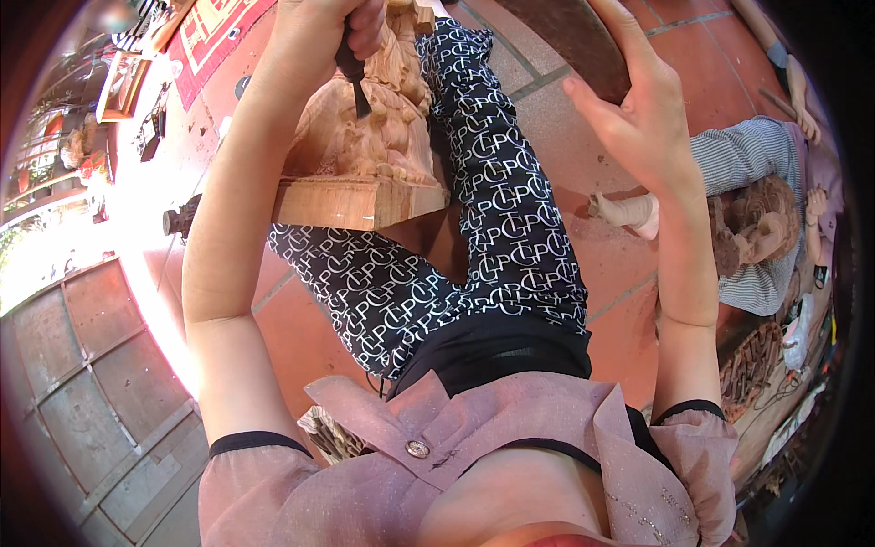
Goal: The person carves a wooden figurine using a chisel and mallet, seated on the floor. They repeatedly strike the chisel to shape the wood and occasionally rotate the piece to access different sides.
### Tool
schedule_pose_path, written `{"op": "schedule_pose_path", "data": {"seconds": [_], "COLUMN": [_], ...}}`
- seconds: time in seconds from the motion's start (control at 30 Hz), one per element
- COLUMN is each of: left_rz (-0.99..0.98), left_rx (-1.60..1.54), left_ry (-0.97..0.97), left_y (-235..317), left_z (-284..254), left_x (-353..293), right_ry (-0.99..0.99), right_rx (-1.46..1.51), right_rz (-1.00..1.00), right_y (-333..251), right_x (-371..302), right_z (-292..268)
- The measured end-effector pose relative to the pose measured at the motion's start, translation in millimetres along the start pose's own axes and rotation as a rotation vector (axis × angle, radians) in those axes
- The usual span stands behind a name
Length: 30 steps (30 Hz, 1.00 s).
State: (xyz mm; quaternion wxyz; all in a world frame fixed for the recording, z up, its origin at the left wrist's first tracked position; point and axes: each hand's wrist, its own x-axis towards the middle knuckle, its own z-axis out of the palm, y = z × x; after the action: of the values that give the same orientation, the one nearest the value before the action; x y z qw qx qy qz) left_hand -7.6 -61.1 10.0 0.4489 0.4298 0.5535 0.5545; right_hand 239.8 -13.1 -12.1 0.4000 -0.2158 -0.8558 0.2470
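My left hand [333,32] is at the upper left, closed around a dark chisel [352,68]. The chisel points down, its tip over a pale wooden carving [365,137] with a square base [365,202]. The carving stands between my legs, and its top is cut off by the picture's edge. My right hand [643,114] is raised at the upper right, apart from the carving. Its thumb and fingers are around a dark brown, curved, club-like piece [574,41] that runs out of the top edge, so its whole shape is hidden.
At the right a person in striped trousers [747,164] sits with a brown carved piece [761,228] on the lap. Red floor tiles [620,264] surround me. A red cloth [214,41] lies at the upper left, and grey panels [100,383] fill the lower left.
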Motion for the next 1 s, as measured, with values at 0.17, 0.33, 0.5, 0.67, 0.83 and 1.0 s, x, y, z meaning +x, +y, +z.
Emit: {"op": "schedule_pose_path", "data": {"seconds": [0.17, 0.33, 0.5, 0.67, 0.83, 1.0], "left_rz": [0.025, 0.095, 0.124, 0.029, -0.062, -0.053], "left_rx": [0.168, 0.302, 0.336, 0.419, 0.21, 0.328], "left_ry": [-0.027, -0.198, -0.264, -0.142, -0.234, -0.241], "left_y": [1, -11, -19, -22, -18, -24], "left_z": [11, 10, 24, 18, 12, 19], "left_x": [-4, 1, -1, 12, 13, 13], "right_ry": [0.001, 0.234, 0.243, -0.056, 0.106, -0.147], "right_rx": [0.02, 0.451, 0.435, -0.376, 0.067, -0.237], "right_rz": [-0.015, -0.002, 0.212, -0.024, 0.02, 0.114], "right_y": [3, 23, 6, 16, 21, 17], "right_x": [-3, -10, -14, -18, -23, -18], "right_z": [-3, 17, 5, -1, 4, -13]}}
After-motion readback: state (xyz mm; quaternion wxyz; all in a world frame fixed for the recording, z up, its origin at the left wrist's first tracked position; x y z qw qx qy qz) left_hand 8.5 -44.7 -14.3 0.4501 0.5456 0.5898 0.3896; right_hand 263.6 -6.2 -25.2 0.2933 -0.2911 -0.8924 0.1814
